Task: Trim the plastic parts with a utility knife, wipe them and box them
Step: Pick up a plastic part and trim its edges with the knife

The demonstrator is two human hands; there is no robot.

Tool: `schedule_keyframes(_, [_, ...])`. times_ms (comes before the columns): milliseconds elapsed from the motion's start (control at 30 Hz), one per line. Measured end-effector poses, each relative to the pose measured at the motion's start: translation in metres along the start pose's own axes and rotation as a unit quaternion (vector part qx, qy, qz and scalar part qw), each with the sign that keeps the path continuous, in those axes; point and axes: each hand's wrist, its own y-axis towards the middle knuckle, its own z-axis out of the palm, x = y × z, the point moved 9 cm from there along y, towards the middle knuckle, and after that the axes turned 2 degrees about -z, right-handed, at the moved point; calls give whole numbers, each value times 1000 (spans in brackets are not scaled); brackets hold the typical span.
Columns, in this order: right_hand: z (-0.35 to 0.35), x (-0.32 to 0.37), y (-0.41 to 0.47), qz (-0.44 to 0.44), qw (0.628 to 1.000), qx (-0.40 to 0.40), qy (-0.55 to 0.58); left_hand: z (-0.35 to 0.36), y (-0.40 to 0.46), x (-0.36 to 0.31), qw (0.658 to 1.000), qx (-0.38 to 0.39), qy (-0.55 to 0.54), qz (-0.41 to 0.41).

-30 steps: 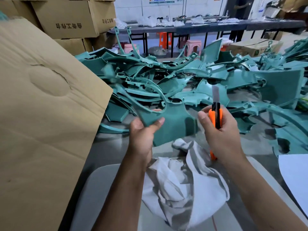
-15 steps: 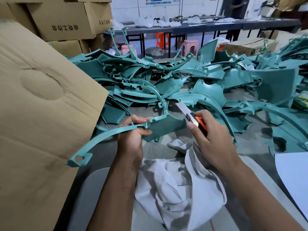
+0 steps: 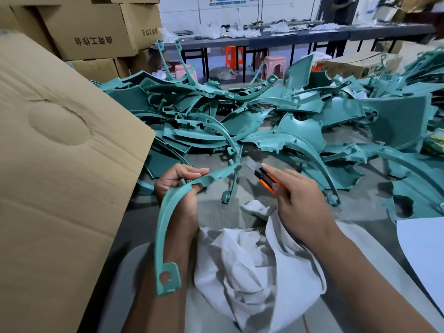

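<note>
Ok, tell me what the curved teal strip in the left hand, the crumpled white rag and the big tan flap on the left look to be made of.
Curved teal strip: looks like moulded plastic, satin finish, with a formed hole tab at its end.
Crumpled white rag: soft woven cloth, judging by its limp folds.
Big tan flap: corrugated cardboard, matte, creased and dented.

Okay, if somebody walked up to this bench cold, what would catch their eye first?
Probably the sprawling pile of teal plastic parts covering the table beyond the hands. In front of it, the left hand grips one curved teal part whose long arm hangs down toward the person, while the right hand points an orange utility knife at its upper end. A crumpled white cloth lies nearest the person, and a big cardboard flap fills the left.
</note>
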Motion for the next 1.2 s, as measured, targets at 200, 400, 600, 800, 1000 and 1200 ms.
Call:
schedule_keyframes(200, [-9, 13, -3, -52, 997, -42, 33, 6, -1, 10, 999, 18, 12, -31])
schedule_keyframes(400, [-2, -16, 1, 37, 999, -17, -32, -3, 3, 21, 993, 3, -89, -82])
schedule_keyframes(600, [-23, -18, 0, 45, 987, -97, 120, 4, 3, 20, 969, 27, -208, -127])
schedule_keyframes(800, [-3, -25, -1, 72, 996, 15, 42, 1, 5, 17, 958, 33, -256, -125])
schedule_keyframes(1000, [-29, -25, -3, 73, 984, -104, 128, 5, 5, 7, 965, 55, -235, -103])
schedule_keyframes(1200, [-4, -26, -3, 84, 992, -13, 93, 7, 5, 13, 964, 82, -234, -96])
